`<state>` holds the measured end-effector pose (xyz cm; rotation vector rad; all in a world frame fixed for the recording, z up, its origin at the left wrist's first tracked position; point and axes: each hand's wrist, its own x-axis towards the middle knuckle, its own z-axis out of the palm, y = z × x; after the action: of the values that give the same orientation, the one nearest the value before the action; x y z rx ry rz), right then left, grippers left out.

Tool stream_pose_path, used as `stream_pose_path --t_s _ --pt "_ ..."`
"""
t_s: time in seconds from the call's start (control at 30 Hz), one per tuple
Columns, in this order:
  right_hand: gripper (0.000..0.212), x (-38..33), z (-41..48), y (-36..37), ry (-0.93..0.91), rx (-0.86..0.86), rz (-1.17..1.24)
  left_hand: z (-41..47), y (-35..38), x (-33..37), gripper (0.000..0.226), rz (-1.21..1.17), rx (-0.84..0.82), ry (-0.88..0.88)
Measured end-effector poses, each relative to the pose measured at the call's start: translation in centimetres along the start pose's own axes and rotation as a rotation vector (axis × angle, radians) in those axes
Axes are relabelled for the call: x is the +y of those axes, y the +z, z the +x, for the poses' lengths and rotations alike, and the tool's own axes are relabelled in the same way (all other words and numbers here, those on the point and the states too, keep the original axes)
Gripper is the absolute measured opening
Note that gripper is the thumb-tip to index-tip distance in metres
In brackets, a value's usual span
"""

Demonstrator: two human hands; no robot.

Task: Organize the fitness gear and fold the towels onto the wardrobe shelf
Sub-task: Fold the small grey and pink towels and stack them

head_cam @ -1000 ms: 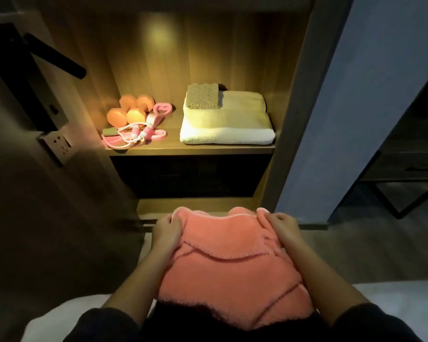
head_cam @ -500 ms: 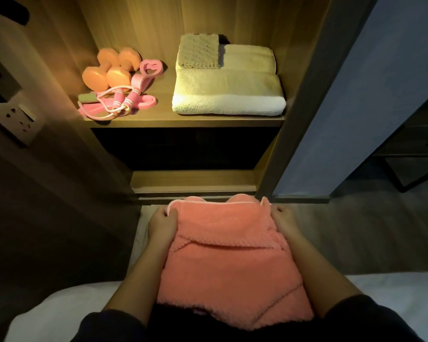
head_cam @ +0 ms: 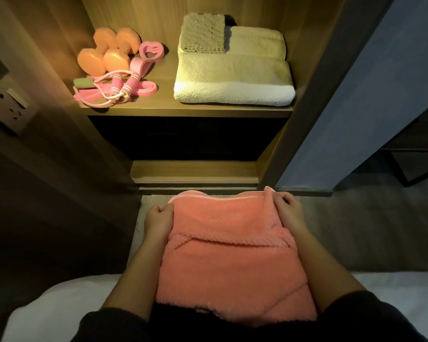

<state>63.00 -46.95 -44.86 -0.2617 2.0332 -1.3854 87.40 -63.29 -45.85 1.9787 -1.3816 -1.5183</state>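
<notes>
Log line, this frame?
phase: folding | left hand, right hand: grip coral fleece towel | wooden shelf: orange dumbbells, folded white towel

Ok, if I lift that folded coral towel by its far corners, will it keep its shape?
Probably not: it looks soft and plush, so the coral towel would likely sag and its loose flaps unfold. Likely light for its bulk. With the left hand and right hand gripping only the far corners, supporting it underneath seems safer.

Under the shelf (head_cam: pixel 190 111) it is too dark to see. Left of the shelf, the picture's edge cuts a wall socket (head_cam: pixel 9 108). Far right of it, dim furniture (head_cam: pixel 415 166) is cut off too.
</notes>
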Motion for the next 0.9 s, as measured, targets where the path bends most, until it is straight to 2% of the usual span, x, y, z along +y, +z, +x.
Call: stream_pose_path --t_s 0.13,0.27,0.43,0.57,0.73,0.9 --pt "0.019 0.3 0.8 -0.4 0.028 0.054 -0.047 0.2 -0.6 0.4 0.018 0.05 -0.047 -0.058" --pt "0.009 0.7 1.3 -0.6 0.055 0.065 -0.086 0.4 -0.9 0.3 0.021 0.093 -0.068 0.003" --pt "0.006 0.6 1.7 -1.3 0.064 -0.003 -0.112 -0.2 -1.4 0.1 0.019 -0.038 -0.014 0.137" --pt "0.014 0.0 1.6 -1.9 0.026 -0.086 -0.166 -0.5 -1.7 0.7 0.014 -0.056 -0.026 0.199" --pt "0.012 -0.1 1.7 -2.6 -0.014 -0.047 -0.137 -0.3 -2.7 1.7 0.007 -0.035 0.042 0.263" --pt "0.004 -1.2 2.5 -3.9 0.023 -0.114 -0.052 -0.1 -5.3 3.1 0.001 0.077 -0.055 0.335"
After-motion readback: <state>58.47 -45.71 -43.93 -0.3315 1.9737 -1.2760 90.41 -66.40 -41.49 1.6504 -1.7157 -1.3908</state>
